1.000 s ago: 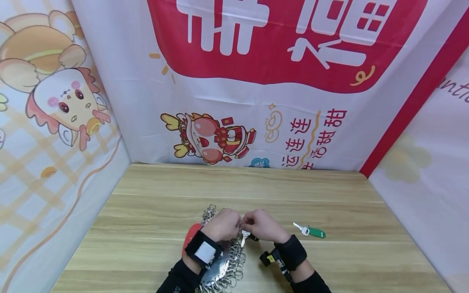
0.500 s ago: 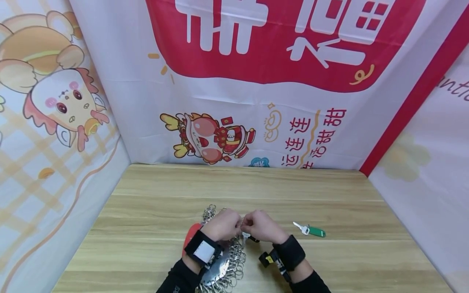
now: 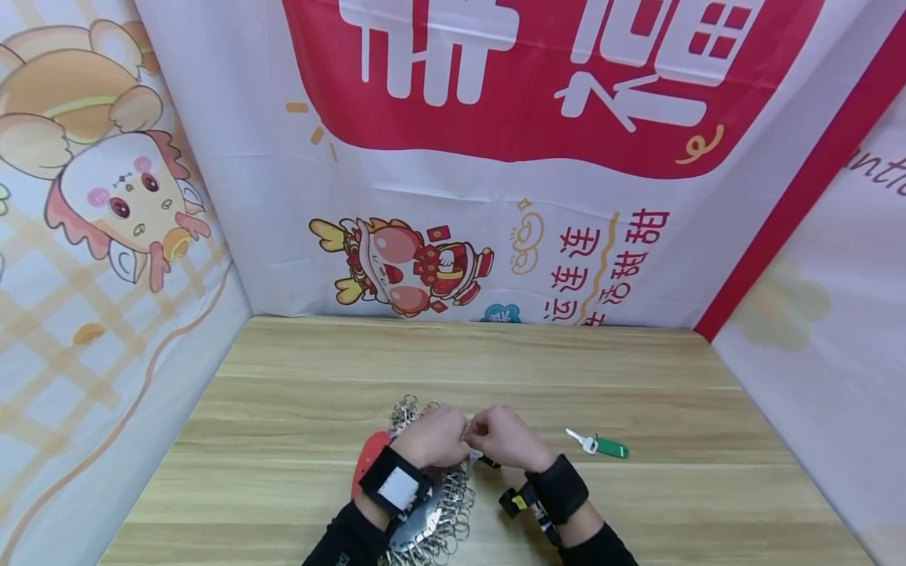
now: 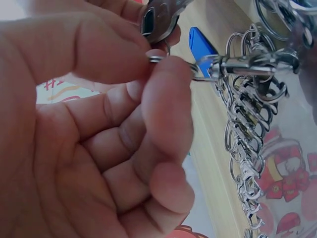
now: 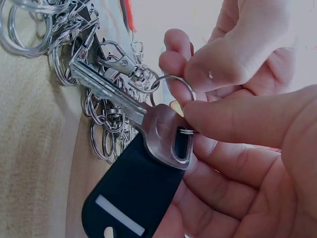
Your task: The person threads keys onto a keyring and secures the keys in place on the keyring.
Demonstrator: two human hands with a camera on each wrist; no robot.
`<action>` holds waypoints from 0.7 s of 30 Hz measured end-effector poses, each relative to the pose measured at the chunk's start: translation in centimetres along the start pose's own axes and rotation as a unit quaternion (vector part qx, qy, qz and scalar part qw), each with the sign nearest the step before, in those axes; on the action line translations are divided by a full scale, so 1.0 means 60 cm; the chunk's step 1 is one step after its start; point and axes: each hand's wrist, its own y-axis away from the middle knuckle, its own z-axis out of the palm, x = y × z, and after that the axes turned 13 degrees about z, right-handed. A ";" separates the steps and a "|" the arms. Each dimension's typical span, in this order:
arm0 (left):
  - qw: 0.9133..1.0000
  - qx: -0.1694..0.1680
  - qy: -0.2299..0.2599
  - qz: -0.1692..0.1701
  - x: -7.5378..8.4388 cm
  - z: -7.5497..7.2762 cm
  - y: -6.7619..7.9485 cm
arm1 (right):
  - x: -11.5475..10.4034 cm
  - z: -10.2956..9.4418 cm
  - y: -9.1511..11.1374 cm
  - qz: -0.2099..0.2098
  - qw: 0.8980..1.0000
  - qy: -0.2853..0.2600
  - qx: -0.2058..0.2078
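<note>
Together near the front of the table, my left hand (image 3: 435, 436) and right hand (image 3: 511, 439) work at a small split ring (image 5: 174, 77). The left thumb and index finger pinch this ring where it meets a swivel clasp (image 4: 247, 65). My right thumb and fingers pinch its other side, beside the head of a silver key (image 5: 166, 134). Behind the key lies a dark key tag (image 5: 133, 186) with a white strip. Many more clasps and rings (image 3: 453, 503) hang in a row beneath the hands. Exactly how the key sits on the ring is partly hidden by fingertips.
A key (image 3: 583, 442) with a green tag (image 3: 612, 448) lies on the wooden table (image 3: 672, 503) to the right. Under my left forearm are a red piece (image 3: 371, 456) and a shiny silver surface (image 3: 418, 527). A blue tag (image 4: 200, 47) shows beside the clasps. Printed cloth (image 3: 269, 259) walls the table's back.
The key under the hands, hanging plainly in view a second ago, is now mostly covered in the head view. My left hand has shifted very slightly right; both hands keep their pinch.
</note>
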 end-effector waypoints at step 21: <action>1.000 0.002 -0.012 0.004 -0.002 0.004 -0.002 | -0.003 -0.005 0.004 -0.015 1.000 0.012 0.008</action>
